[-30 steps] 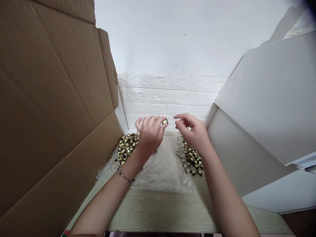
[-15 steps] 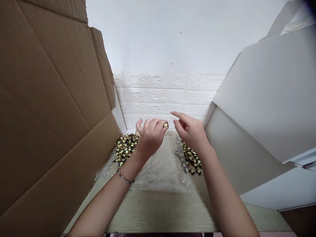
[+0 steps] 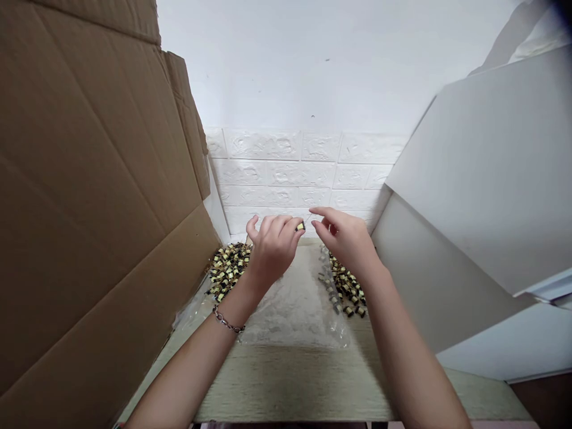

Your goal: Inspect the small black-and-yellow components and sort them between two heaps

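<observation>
Between the thumb and fingers of my left hand is a small black and yellow component, held above the far part of the table. A thin wire runs from it up toward my right hand. The index finger and thumb of my right hand are apart, and the wire's end lies near the index fingertip. Similar components lie in a left pile, partly behind my left hand, and in a right pile, partly behind my right forearm.
A clear plastic bag lies flat on the wooden table between the piles. Tall cardboard stands at the left, white panels at the right. A white brick-patterned wall closes the back.
The index finger of my right hand has dropped slightly toward the thumb, and the wire looks straighter. My left hand and the component have hardly moved.
</observation>
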`<control>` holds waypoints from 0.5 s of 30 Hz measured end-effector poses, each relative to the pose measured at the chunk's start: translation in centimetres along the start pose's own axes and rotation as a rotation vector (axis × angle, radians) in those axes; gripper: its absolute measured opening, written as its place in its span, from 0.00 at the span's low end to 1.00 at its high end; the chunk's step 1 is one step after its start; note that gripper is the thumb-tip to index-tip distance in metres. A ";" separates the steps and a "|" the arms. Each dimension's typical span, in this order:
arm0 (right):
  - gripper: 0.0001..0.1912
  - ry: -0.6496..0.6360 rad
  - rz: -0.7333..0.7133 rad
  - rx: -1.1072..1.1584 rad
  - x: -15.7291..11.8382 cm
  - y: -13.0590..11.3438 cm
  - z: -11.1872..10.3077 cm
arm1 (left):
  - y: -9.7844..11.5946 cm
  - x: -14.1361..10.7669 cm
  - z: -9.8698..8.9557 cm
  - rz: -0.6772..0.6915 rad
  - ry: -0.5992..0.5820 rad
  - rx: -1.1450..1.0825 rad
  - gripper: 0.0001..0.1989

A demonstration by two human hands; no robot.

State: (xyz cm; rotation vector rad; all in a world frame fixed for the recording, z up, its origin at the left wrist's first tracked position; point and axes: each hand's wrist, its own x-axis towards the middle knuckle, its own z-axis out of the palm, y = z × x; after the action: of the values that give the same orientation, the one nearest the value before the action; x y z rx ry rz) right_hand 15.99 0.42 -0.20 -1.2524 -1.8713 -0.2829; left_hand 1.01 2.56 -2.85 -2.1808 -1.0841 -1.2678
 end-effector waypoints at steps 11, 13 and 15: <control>0.06 0.007 0.005 0.089 0.1 -0.2 -0.3 | -0.2 0.1 0.0 -0.030 0.022 -0.041 0.10; 0.06 -0.012 0.009 0.083 0.2 0.0 -0.3 | -0.1 0.1 0.0 -0.040 0.022 -0.054 0.10; 0.06 -0.023 0.018 0.076 0.2 0.1 -0.2 | 0.0 0.1 -0.1 -0.055 0.019 -0.072 0.09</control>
State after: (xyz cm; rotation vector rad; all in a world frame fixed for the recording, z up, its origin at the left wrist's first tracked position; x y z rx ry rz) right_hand 16.16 0.50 0.03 -1.2248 -1.8721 -0.1867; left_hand 0.98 2.55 -2.69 -2.1999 -1.1147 -1.3691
